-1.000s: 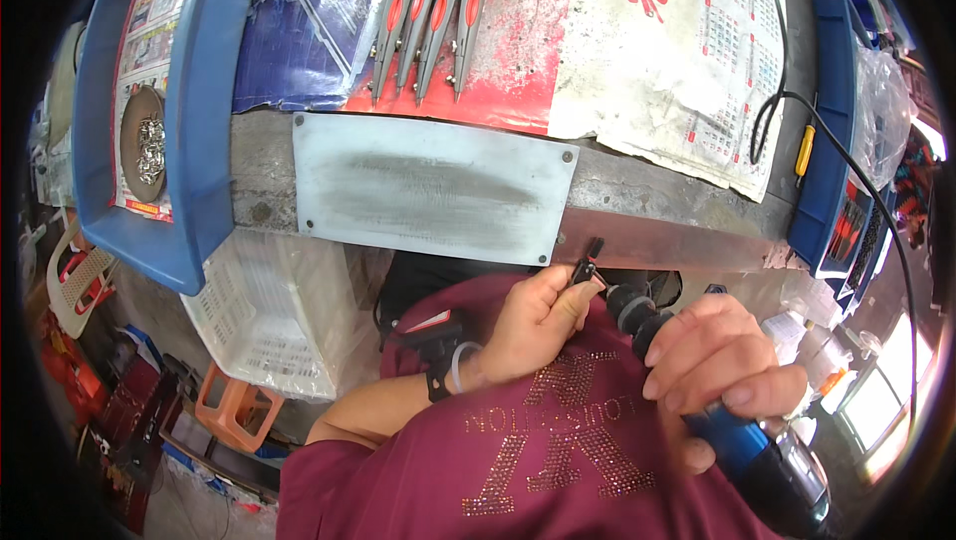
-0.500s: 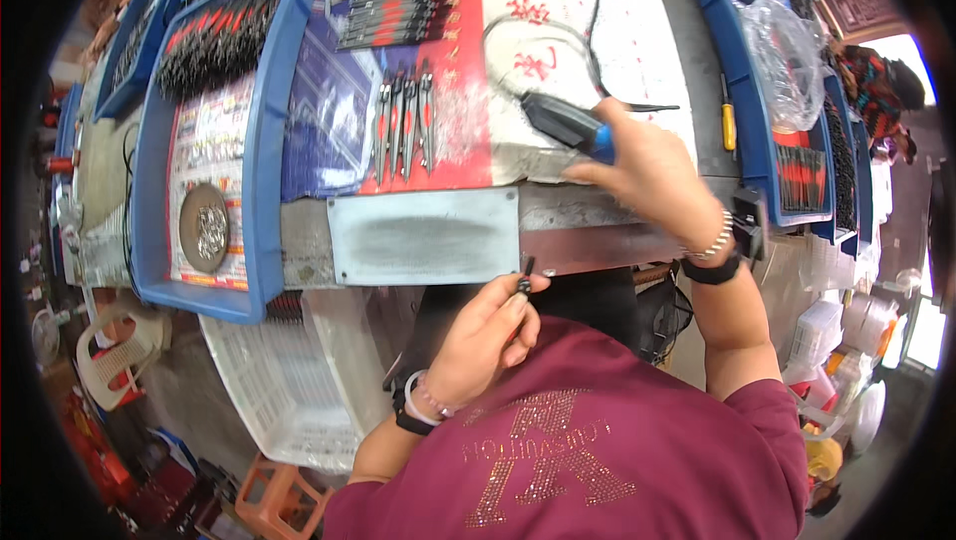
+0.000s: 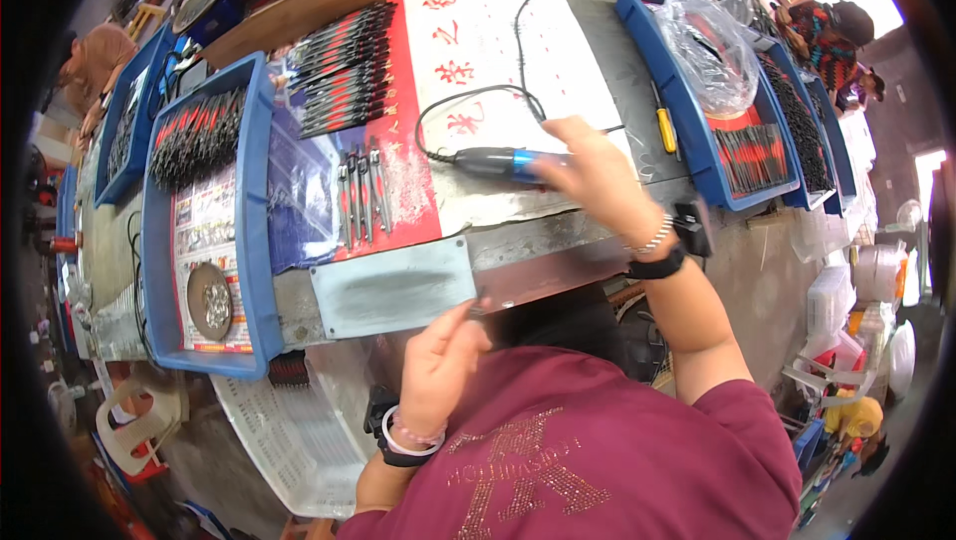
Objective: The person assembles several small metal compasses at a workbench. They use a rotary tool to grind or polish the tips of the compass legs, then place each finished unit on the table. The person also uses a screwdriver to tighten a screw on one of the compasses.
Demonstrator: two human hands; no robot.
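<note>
My right hand reaches over the white paper on the bench, thumb and fingers around the blue-banded end of a black corded power tool. The tool lies nearly level, its cord curling away at the left. Close to my body, my left hand is closed in a pinch on a small dark part, too blurred to name. It is beside the lower right corner of a pale grey plate with a dark smudged middle. Several slim black-and-red pieces lie beyond the plate.
Left, a blue tray holds black-and-red pieces and a round dish of small shiny parts. More pieces lie stacked behind. Right are a yellow-handled screwdriver and a blue bin with a plastic bag. Other people are farther off.
The whole view has shifted and turned. The power tool has swung from a slant to nearly level, with my right hand still at its blue end. My left hand keeps its pinch near the plate's corner.
</note>
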